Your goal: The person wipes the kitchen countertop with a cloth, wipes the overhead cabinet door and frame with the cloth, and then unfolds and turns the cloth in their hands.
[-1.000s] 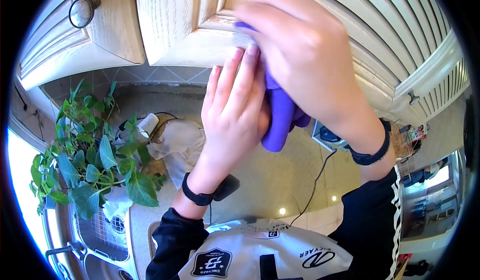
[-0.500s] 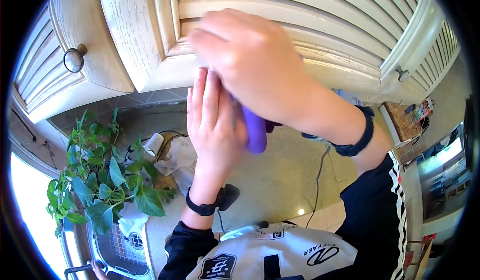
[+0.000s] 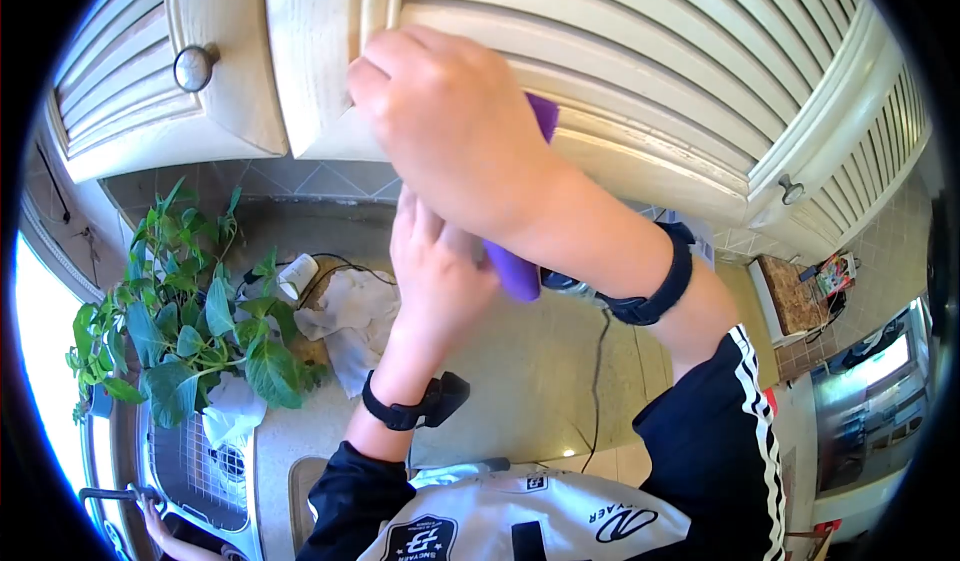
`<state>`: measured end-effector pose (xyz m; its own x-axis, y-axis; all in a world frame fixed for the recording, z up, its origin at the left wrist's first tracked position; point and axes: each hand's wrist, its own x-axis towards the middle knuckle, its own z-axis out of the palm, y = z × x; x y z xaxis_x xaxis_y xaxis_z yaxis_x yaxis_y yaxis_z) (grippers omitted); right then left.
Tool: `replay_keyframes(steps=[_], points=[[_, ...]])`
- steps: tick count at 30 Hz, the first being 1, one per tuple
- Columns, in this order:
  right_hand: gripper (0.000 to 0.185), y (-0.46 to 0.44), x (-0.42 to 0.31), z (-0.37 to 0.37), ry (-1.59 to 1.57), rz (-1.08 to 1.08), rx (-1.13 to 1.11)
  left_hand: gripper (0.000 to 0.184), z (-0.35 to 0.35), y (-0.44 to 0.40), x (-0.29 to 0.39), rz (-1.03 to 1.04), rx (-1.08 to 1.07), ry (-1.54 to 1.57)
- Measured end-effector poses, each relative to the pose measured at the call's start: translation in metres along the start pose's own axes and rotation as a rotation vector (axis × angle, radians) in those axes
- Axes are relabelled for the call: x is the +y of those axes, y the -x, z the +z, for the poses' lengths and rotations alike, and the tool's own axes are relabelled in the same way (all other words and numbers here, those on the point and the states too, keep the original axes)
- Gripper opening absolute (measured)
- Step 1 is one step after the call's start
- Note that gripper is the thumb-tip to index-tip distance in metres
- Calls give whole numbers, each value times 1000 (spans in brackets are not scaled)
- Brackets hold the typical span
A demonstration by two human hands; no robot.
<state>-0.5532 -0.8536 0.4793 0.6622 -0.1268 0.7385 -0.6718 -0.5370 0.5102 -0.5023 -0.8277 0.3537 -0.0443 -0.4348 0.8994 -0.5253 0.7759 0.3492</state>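
A purple cloth [image 3: 514, 273] hangs below my hands, and a corner of it sticks out beyond my right forearm near the cabinet door [image 3: 600, 71]. My right hand [image 3: 430, 111] is curled in front of the door's lower frame, its fingers bent; what lies under them is hidden. Just below it my left hand [image 3: 440, 266] is upright, with its back to me and its fingertips hidden behind my right hand. The cloth shows beside my left hand's thumb side, but the grip itself is out of sight.
At the left stands a leafy plant [image 3: 190, 331] above a sink [image 3: 200, 471]. A white bottle [image 3: 297, 276] and a crumpled white cloth [image 3: 355, 311] lie on the counter [image 3: 500, 391]. Another person's hand [image 3: 155, 521] is by the faucet. A cable runs down the counter's right part.
My right hand has moved left and lower across the door frame, over my left fingertips. The purple corner now shows beyond my forearm. Another person's hand has come into view at the sink.
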Motion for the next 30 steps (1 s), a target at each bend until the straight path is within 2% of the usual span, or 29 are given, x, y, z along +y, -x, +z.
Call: replay_keyframes(steps=[2, 4, 6, 13, 22, 24, 28, 29, 30], points=[[10, 6, 4, -8, -4, 26, -14, 48, 4, 1, 2, -15, 3, 33], [10, 17, 10, -16, -5, 57, -25, 42, 10, 0, 6, -68, 174, 131], [15, 35, 17, -28, -109, 147, 72, 40, 9, -1, 18, -58, 176, 154], [13, 108, 58, -82, 46, 306, 70, 46, 36, 2, 67, -43, -90, 347], [8, 193, 100, -150, 129, 515, 162, 40, 82, 16, 136, -9, -295, 401], [7, 213, 106, -165, -79, 572, 168, 40, 96, 19, 156, -10, -321, 410], [13, 277, 84, -225, -555, 865, 347, 45, 131, 27, 205, 8, -252, 444], [13, 293, 86, -237, -559, 862, 350, 46, 141, 29, 219, -66, -295, 608], [12, 310, 86, -249, -894, 1023, 419, 46, 150, 31, 233, -145, -352, 771]])
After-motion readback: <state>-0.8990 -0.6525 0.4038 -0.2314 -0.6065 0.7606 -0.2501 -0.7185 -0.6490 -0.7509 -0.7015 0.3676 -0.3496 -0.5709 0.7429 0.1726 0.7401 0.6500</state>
